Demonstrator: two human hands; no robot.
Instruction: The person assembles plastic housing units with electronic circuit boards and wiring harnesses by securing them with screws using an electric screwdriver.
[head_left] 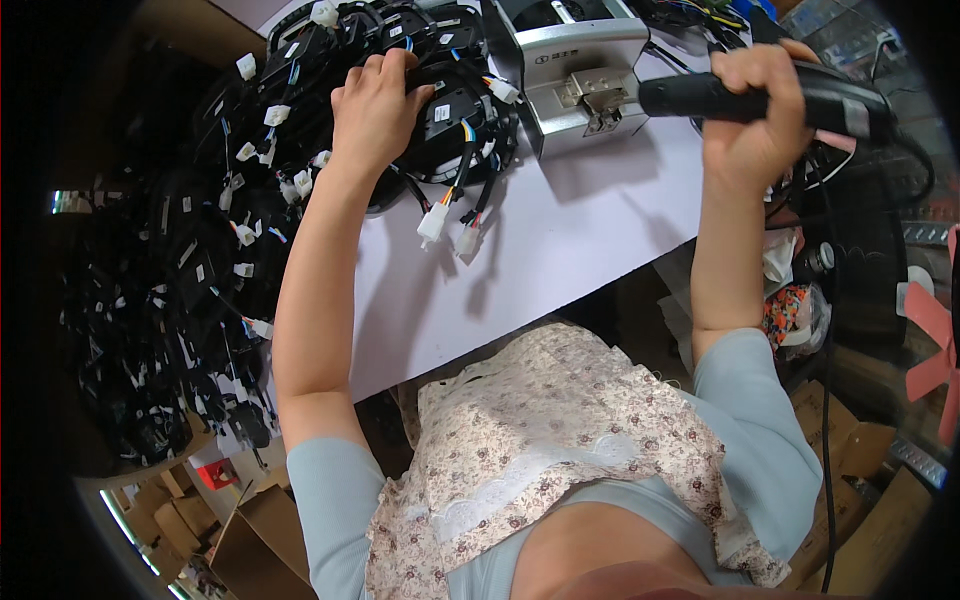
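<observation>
My left hand [375, 105] is over the pile at the back left. Its fingers curl onto a black round plastic housing with wires [442, 113], and the fingertips are partly hidden. White connectors [432, 224] on coloured wires hang from this housing onto the table. My right hand [755, 110] is wrapped round a black corded electric screwdriver [690, 96], held nearly level. The tool's nose points left, at the metal outlet of a silver box-shaped screw feeder [583, 65]. Whether the tip touches the outlet, I cannot tell.
Many similar black housings with white plugs [240, 235] are heaped along the left. The white table [450, 320] ends in front of my apron. A black cable [828, 450] hangs at the right, by a bag of colourful small pieces [795, 318] and a pink fan [930, 345]. Cardboard boxes [265, 545] stand below.
</observation>
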